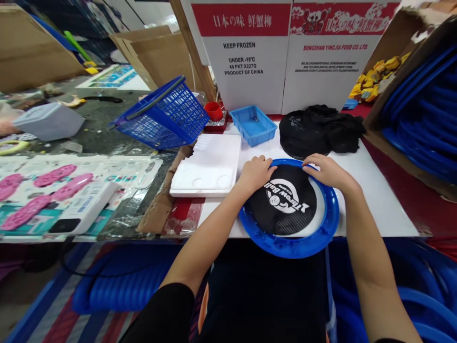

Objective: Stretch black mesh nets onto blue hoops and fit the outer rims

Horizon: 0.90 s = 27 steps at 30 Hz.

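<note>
A blue plastic ring [288,248] rests on the white work surface, its near side jutting past the front edge. Inside it lies a round black mesh disc [294,216] printed with white "Throw Ball" lettering; its far edge meets the ring's rim, while a white gap shows along its lower right. My left hand [257,172] is closed on the rim at the upper left, fingertips at the mesh edge. At the upper right, my right hand [325,171] pinches the rim, thumb and fingers close together. Whether the fingers also grip the mesh is hidden.
Behind the ring sit a pile of black mesh [321,128] and a light-blue tray [254,126]. White foam [210,164] and a tilted blue basket [160,116] stand left. A carton of blue rings [424,109] is at right. A white power bank [85,207] lies far left.
</note>
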Motion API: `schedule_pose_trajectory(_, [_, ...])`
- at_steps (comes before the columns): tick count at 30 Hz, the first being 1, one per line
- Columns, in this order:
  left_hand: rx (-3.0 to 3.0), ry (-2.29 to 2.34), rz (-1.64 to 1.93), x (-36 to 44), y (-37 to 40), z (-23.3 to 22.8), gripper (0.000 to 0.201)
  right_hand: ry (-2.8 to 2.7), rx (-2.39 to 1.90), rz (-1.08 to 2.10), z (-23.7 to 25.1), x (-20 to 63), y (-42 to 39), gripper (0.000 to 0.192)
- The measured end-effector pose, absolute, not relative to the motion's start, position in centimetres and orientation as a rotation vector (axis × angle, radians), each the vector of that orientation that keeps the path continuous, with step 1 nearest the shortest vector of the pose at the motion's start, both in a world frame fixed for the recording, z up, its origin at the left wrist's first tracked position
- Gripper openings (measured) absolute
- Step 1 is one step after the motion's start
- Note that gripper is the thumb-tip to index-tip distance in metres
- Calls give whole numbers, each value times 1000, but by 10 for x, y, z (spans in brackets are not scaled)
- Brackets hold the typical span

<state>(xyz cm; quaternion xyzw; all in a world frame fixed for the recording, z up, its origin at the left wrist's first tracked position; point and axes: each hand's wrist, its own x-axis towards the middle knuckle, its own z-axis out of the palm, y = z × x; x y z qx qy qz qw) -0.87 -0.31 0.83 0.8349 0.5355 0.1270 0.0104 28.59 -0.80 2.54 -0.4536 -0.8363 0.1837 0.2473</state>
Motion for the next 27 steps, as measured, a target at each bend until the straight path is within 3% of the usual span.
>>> schedule_pose_trajectory(6, [2432,1856,348,-19,-5,14,46,-2291,-1475,487,17,309,-4,25])
schedule_pose_trajectory(11, [2107,1352,79,-27,-12,31,65,-2271,-1727,416,0,310,-2,36])
schedule_pose_trajectory(17, [1804,886,-122,-45,-17,60,52,-2392,-1525,577,-1,296,-5,20])
schedule_pose_trajectory(19, [1829,856,-35,-45,-17,64,47,-2420,-1463,645,3,287,-8,15])
schedule_pose_trajectory(24, [2287,1042,595,-24,-8,38,29,-2491,-1232,768,15,273,-12,15])
schedule_pose_trajectory(27, [2538,1039,490,-18,-2,13,32,-2502,-1169,803,19,274,-13,22])
